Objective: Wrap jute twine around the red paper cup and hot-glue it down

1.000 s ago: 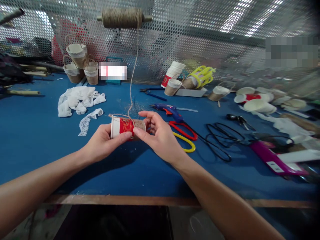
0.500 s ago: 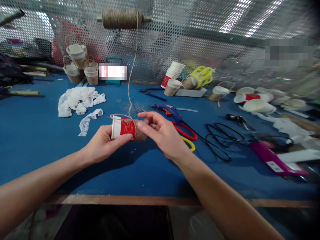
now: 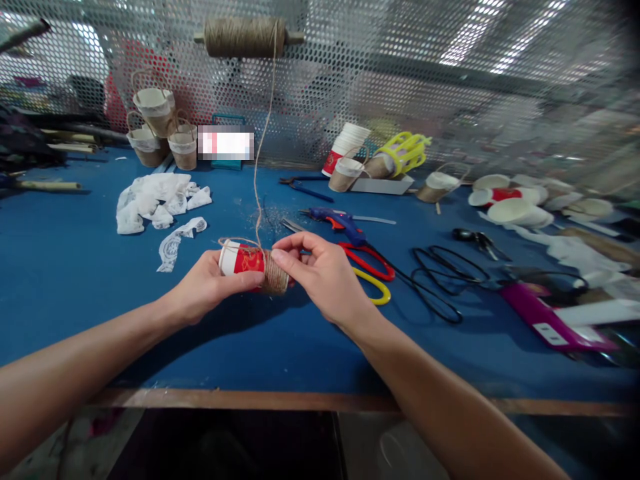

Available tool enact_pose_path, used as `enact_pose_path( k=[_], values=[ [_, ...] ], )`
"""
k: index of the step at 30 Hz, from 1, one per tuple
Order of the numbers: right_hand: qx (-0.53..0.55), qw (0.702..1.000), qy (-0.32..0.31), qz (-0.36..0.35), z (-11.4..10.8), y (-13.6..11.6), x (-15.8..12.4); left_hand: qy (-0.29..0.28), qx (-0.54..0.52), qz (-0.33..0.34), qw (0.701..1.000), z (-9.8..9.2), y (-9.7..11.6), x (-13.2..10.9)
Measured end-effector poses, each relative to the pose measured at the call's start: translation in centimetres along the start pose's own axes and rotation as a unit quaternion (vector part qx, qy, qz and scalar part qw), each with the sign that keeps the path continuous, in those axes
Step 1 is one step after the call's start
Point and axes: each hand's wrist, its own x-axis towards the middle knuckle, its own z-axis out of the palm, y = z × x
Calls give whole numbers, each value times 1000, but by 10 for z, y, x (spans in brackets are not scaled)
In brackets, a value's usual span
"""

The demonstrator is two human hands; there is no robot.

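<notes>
A red-and-white paper cup lies sideways in the left hand, above the blue bench, that hand's fingers wrapped around its side. Coarse brown twine covers its right end, where the right hand presses thumb and forefinger together. 1 strand runs up to the brown cylindrical twine spool.

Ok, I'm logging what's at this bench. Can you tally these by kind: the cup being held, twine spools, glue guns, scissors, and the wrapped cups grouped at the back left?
Held cup: 1
Twine spool: 1
Glue gun: 1
Scissors: 1
Wrapped cups at back left: 3
Total: 7
</notes>
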Motion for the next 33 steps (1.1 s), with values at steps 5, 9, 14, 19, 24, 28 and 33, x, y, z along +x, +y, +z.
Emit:
enact_pose_path(
  k=[5,9,14,19,24,28,33],
  values=[
    [-4,1000,-19,-1,1,-2,-2,23,-2,-9,1000,3,-1,0],
    [-34,999,-24,-28,-3,-3,1,16,33,-9,999,4,-2,-1],
    [-113,990,-81,-17,-10,-2,8,-71,107,6,992,6,-1,-6],
    [5,986,-153,71,-7,5,13,-172,158,26,972,9,3,-14],
    [150,982,-46,107,-10,7,27,-245,155,3,957,8,5,-17],
    [193,973,18,125,-18,-4,42,-267,120,-23,956,8,6,-16],
    [205,974,6,96,-20,-27,60,-269,88,-47,958,9,6,-17]
  ],
)
